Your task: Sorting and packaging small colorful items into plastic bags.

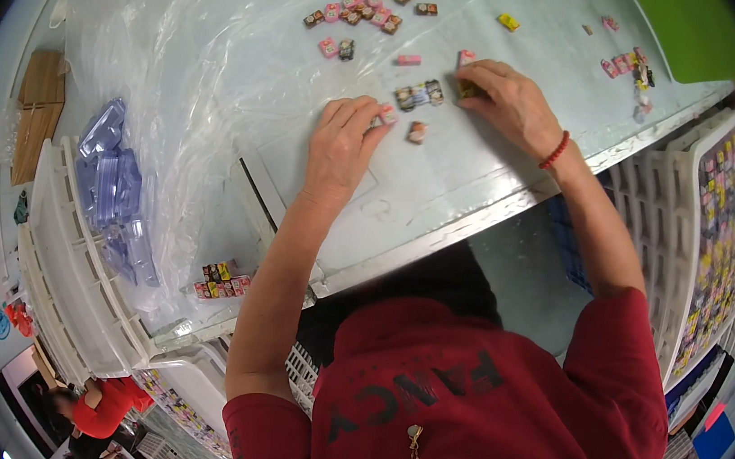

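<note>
My left hand (341,143) rests over the pale worktable with thumb and fingers closed on a small pink block (387,114). To its right, my right hand (510,103) wears a red bead bracelet and pinches a small yellow-and-dark block (468,89), partly hidden by the fingers. Between the hands lies a short row of black-and-white blocks (419,96). A brown-and-pink block (417,133) sits just nearer to me. One pink block (408,60) lies beyond the row, and another pink block (467,58) is beside my right fingertips.
Several loose blocks (356,12) are scattered farther back, others (626,64) at the far right by a green sheet (698,36). Clear plastic film (180,45) covers the left side, with clear plastic trays (114,187) on it. Stacked white crates (696,167) of blocks stand right.
</note>
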The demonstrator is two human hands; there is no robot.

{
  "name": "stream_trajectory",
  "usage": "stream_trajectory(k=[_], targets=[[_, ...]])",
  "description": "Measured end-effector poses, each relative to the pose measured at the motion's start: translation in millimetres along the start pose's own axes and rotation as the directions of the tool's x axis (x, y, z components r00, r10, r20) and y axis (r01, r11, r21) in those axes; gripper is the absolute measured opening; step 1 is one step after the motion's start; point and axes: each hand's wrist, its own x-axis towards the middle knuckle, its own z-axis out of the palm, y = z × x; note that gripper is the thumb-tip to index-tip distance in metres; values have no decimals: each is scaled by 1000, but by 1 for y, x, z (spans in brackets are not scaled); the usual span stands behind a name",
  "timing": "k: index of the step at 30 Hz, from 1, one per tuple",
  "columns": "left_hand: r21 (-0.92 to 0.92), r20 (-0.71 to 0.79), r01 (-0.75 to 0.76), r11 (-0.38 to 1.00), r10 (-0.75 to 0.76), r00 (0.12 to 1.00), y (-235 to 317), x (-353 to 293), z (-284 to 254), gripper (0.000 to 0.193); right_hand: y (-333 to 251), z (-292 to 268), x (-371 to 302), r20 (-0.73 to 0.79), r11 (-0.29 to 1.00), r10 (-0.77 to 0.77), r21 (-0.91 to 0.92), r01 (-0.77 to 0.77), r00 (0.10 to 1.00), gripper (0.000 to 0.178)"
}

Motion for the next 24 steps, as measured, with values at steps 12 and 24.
stream_trajectory(k=[12,24], targets=[[-69,95,63,996,-56,994,-2,-2,-23,50,-1,5,-4,-82,998,-18,-64,13,996,33],[-30,79,208,978,-206,975,1,-2,-13,36,-14,15,-12,-235,990,-6,-141,-28,972,27]])
